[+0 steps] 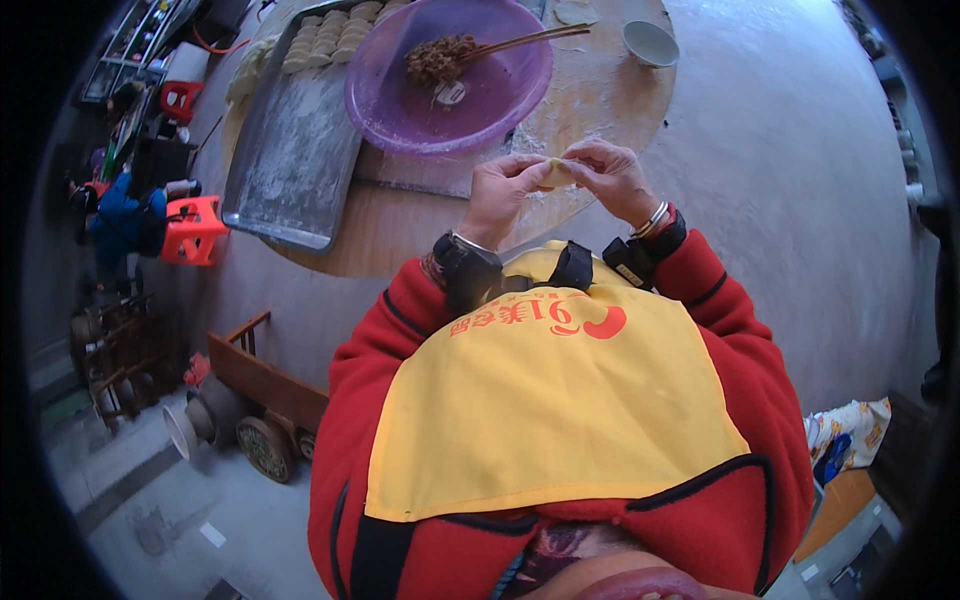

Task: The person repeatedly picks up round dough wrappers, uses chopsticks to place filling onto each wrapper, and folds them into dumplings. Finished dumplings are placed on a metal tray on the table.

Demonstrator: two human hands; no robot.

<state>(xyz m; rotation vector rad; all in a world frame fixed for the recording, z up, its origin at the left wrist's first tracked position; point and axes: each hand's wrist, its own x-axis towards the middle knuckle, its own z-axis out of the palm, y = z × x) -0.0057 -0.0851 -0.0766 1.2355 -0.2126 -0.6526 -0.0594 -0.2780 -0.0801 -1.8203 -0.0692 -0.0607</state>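
Note:
A dumpling (556, 177) of pale dough is pinched at its edge between my two hands, just past the apron. My left hand (496, 193) grips one end with thumb and fingers. The thumb and fingertips of my right hand (613, 177) press the other end. Beyond them stands a purple plastic basin (480, 133) with minced filling (441, 58) and a pair of wooden chopsticks (534, 36) stuck in it. Left of the basin, a floured metal tray (289, 150) carries rows of shaped dumplings (330, 36) at its far end.
A floured round wooden tabletop (405, 229) lies under the tray and basin. A white bowl (651, 43) is near its right edge, with a dough wrapper (576, 11) farther back. At left are a red plastic stool (193, 231), a person in blue (124, 221) and a wooden bench-like piece (262, 371).

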